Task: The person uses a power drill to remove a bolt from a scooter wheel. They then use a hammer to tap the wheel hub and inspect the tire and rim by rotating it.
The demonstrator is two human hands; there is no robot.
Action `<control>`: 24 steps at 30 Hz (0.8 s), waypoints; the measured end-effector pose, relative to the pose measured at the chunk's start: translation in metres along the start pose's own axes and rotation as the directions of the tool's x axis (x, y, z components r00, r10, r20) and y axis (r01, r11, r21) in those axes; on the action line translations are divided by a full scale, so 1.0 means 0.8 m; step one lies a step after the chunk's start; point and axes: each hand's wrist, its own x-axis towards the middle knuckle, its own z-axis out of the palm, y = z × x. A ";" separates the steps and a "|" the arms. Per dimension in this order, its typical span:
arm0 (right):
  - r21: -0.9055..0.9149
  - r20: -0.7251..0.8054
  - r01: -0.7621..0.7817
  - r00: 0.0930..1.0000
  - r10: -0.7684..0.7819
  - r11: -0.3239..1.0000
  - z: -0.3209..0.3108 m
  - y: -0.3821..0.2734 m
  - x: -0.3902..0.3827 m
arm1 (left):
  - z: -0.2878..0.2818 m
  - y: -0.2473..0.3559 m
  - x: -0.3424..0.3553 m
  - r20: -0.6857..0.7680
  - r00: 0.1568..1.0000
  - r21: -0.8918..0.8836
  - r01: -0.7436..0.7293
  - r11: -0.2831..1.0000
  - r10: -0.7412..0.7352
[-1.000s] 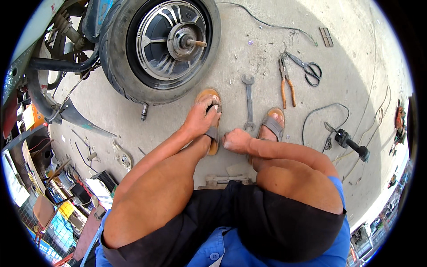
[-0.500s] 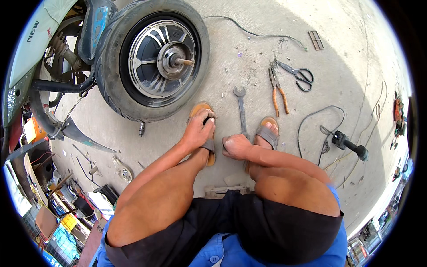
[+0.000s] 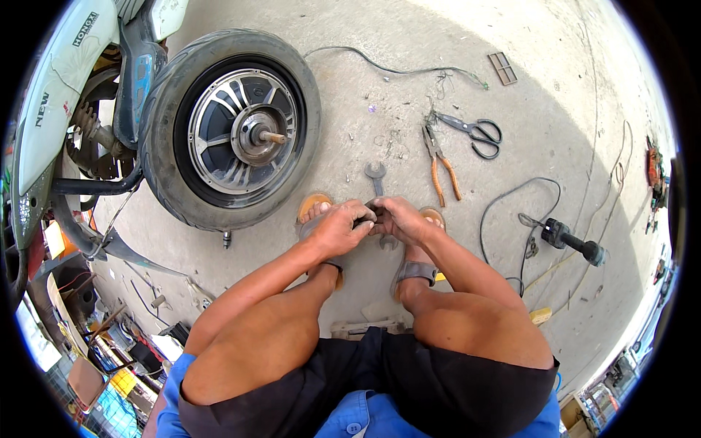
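Observation:
My left hand [image 3: 342, 229] and my right hand [image 3: 402, 220] meet between my sandalled feet, fingers curled and pinched together. Something small and dark seems to be between the fingertips, too hidden to name. Below the hands an open-ended wrench [image 3: 375, 175] lies on the concrete, its middle covered by them. To the upper left, a wheel with a hub motor [image 3: 241, 131] lies on its side, its axle [image 3: 273, 136] pointing up. Orange-handled pliers [image 3: 442, 166] and black-handled scissors [image 3: 476, 133] rest on the ground to the upper right of my right hand.
A scooter body [image 3: 66, 102] stands at the left beside the wheel. Dark cable [image 3: 398, 71] trails from behind the tyre. At right lie a black cylindrical part [image 3: 573, 241] with cable and a small brown frame [image 3: 502, 68]. Assorted parts crowd the lower left.
My right hand has risen from the wrench's lower end, and my left hand has moved right from beside my left foot. Both hands are now together. The whole view has shifted slightly.

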 end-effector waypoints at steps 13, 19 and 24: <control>-0.988 -0.135 -0.149 0.644 -0.753 0.049 -0.073 -0.115 0.030 | -0.022 -0.029 0.105 -0.297 0.946 0.288 0.216 0.933 -0.128; -0.975 -0.121 -0.217 0.717 -0.686 -0.055 -0.078 -0.146 0.042 | -0.019 -0.032 0.132 -0.260 0.923 0.476 0.379 0.793 -0.285; -0.977 -0.140 -0.211 0.708 -0.692 -0.018 -0.072 -0.156 0.046 | -0.013 -0.037 0.140 -0.253 0.927 0.496 0.371 0.785 -0.278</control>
